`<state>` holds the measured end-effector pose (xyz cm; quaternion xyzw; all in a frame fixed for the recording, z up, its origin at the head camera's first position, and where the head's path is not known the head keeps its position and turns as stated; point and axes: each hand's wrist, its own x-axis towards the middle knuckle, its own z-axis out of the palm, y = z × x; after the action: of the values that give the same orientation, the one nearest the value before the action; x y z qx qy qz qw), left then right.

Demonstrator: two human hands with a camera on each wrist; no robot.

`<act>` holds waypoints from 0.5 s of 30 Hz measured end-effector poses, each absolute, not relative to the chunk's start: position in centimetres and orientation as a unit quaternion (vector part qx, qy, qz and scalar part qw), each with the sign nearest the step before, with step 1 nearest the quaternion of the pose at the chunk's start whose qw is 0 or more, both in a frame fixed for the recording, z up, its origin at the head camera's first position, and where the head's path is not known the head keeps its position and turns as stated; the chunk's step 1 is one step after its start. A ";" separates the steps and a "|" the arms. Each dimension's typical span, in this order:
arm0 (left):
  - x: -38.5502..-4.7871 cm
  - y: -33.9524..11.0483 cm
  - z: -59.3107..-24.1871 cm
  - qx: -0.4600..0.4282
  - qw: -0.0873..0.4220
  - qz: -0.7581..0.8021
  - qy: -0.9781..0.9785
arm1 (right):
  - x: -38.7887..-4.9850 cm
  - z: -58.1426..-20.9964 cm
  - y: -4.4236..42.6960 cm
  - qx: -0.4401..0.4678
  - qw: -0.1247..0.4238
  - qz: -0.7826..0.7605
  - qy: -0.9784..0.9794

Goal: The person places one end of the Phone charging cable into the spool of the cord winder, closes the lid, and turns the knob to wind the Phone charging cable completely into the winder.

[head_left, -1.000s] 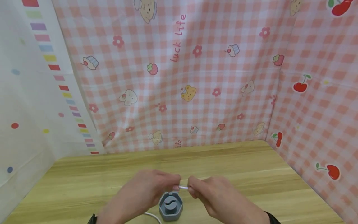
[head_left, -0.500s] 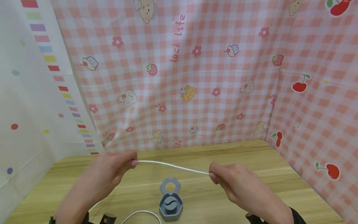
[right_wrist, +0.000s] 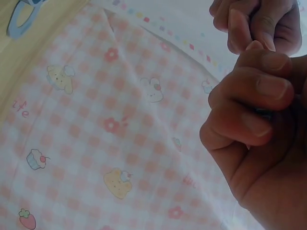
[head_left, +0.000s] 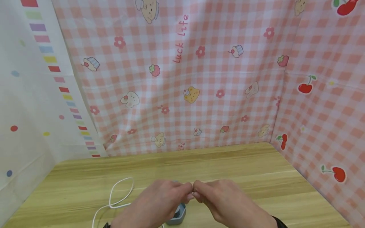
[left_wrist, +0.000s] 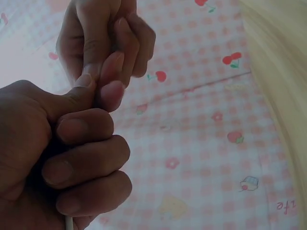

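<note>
In the head view my left hand (head_left: 161, 201) and right hand (head_left: 228, 201) meet tip to tip above the table. Both pinch a white cable (head_left: 119, 205), whose gripped stretch is almost fully hidden by the fingers. A short piece of the cable (left_wrist: 69, 223) comes out below the curled fingers of my left hand (left_wrist: 86, 153) in the left wrist view. Behind and below the left hand stands a grey hexagonal case (head_left: 179, 218), mostly covered. Its ring-shaped lid (right_wrist: 21, 21) shows at the top left of the right wrist view.
Loose cable lies looped on the wooden table (head_left: 256, 171) left of the hands. Behind the table hangs a pink checked cloth (head_left: 216, 72). A white dotted cloth (head_left: 28, 104) closes off the left side, and pink checked cloth the right.
My hands met over the case, spread wide with the cable stretched between them, then came back together. The loose cable on the left now shows as a loop on the table.
</note>
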<state>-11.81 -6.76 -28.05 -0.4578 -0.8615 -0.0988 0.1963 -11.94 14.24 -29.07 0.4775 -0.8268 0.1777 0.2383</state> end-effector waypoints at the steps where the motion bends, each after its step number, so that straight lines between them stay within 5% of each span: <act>1: -11.8 -7.0 -27.9 -0.455 0.192 -0.100 -0.864 | -12.0 -29.0 14.2 0.478 0.243 0.176 -0.825; 9: -12.9 -11.0 -26.5 -0.392 0.224 -0.115 -0.885 | -12.9 -27.7 17.0 0.432 0.217 0.188 -0.855; 15: -14.1 -15.5 -26.0 -0.349 0.290 -0.114 -0.884 | -15.1 -27.5 21.1 0.360 0.253 0.151 -0.885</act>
<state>-14.06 -15.49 -26.02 -0.3490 -0.8838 -0.1145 0.2899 -15.13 21.13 -27.47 0.3603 -0.8852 0.1510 0.2528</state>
